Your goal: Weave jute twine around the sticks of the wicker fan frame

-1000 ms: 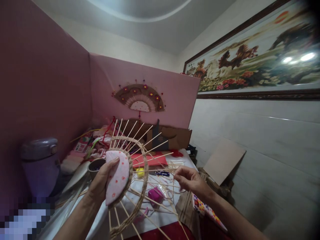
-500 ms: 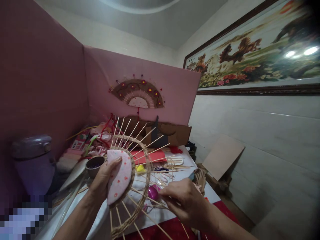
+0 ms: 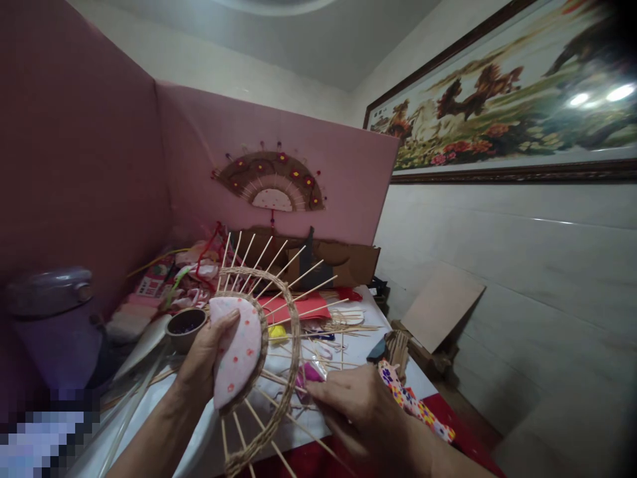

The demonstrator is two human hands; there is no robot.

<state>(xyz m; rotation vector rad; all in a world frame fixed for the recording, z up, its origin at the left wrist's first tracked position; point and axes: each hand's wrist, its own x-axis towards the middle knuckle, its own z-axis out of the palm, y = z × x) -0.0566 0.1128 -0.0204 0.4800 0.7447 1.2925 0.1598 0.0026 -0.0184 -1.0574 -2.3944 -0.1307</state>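
My left hand [image 3: 212,345] grips a half-made fan [image 3: 296,332] by its half-round base, thumb on top of the pink dotted cloth [image 3: 241,352]. Thin wooden sticks spread out from the base, and a braided cord arc crosses them. Just right of that arc, my right hand [image 3: 355,401] is closed, its fingertips pinched at the outer end of one stick. A shiny purple thing [image 3: 311,373] lies behind these fingertips, partly hidden.
A finished fan [image 3: 273,179] hangs on the pink board. On the white table stand a dark cup [image 3: 186,330], red paper [image 3: 293,309], a yellow lump [image 3: 277,334] and loose sticks [image 3: 358,330]. A flower-patterned strip [image 3: 423,411] lies beyond my right wrist. Cardboard [image 3: 343,262] stands behind.
My right hand has shifted slightly left, toward the cord arc, and covers more of the purple thing. More of the flower-patterned strip shows. My left hand keeps its grip; the view has shifted a little.
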